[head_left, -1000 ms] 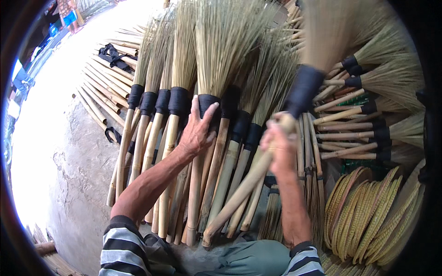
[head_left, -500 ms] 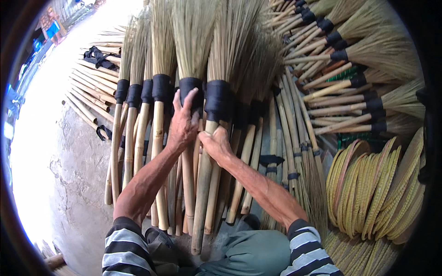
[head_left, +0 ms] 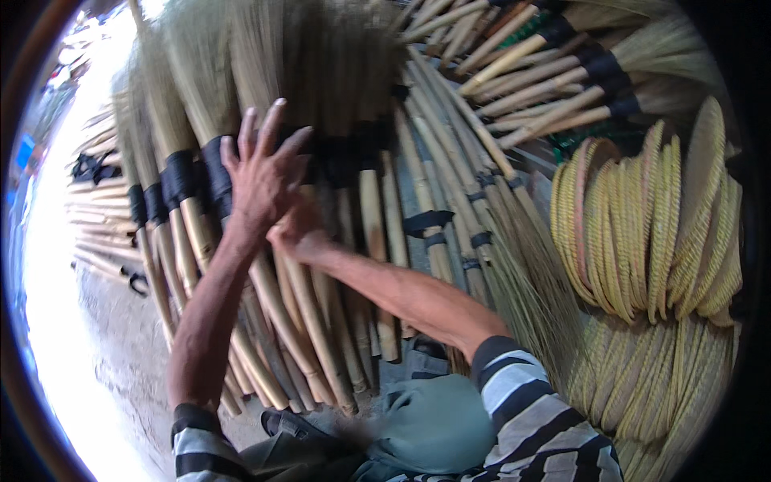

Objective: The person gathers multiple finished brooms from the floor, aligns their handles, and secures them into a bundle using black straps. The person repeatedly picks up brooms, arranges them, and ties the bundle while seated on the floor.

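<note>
Long bamboo-handled grass brooms (head_left: 181,173) with black-wrapped necks lie side by side before me, bristles pointing away. My left hand (head_left: 265,177) is open over them, its fingers spread across the wrapped necks and lower bristles. Just below and behind it, my right hand (head_left: 299,231) is closed, apparently round the upper part of a broom handle (head_left: 309,309). The left hand and wrist partly cover the right hand's fingers, and motion blurs both. That broom's neck is hidden behind the hands.
More grass brooms (head_left: 554,72) are piled at the far right. Thin-stemmed brooms (head_left: 514,265) lie closer, bristles toward me. Round yellow woven pieces (head_left: 642,225) are stacked at the right. Bamboo handles (head_left: 100,209) lie on the concrete floor (head_left: 128,361) at the left. My knee (head_left: 438,422) is near the brooms.
My view has swung to the right, so the brooms and hands appear further left. The left hand's fingers have lifted and spread off a broom's neck. The right hand stays closed beside it.
</note>
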A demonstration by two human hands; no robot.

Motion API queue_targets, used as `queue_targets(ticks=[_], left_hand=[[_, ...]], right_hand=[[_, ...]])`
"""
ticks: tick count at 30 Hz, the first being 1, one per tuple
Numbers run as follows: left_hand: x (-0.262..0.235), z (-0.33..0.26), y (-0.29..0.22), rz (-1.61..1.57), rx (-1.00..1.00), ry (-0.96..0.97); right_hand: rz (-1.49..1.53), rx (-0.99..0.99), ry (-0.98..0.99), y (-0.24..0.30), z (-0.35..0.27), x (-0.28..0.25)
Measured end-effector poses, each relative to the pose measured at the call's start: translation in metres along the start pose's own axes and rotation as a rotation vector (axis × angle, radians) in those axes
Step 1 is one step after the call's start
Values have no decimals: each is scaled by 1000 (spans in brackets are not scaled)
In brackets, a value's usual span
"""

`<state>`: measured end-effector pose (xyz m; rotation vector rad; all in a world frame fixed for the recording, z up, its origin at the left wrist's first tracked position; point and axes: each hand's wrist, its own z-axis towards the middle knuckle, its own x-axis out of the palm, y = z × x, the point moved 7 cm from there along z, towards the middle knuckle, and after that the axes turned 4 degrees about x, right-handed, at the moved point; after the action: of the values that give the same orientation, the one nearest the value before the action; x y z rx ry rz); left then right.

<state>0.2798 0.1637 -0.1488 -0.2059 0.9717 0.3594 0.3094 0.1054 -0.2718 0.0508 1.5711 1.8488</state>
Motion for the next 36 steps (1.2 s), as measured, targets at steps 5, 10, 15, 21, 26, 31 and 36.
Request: queue_targets(ticks=[5,10,15,21,26,31,36], left_hand=[[14,23,10,11,-33,115],[22,26,5,1,-37,59],[25,39,3,-13,-107,123],[56,40,21,-49,-87,154],[87,35,26,-149,-78,209],[90,44,24,-318,-80,214],[93,43,25,-293,59,241]], right_hand=[[-61,300,154,-13,-7,-1],[-168,432,430,-12,-17,-23],[-109,216,414,-11,-30,-98],[19,459,-137,-125,8,-297],[455,534,-669,-190,115,-463],[338,317,-884,-155,257,-605],[193,327,-897,-70,365,-746]])
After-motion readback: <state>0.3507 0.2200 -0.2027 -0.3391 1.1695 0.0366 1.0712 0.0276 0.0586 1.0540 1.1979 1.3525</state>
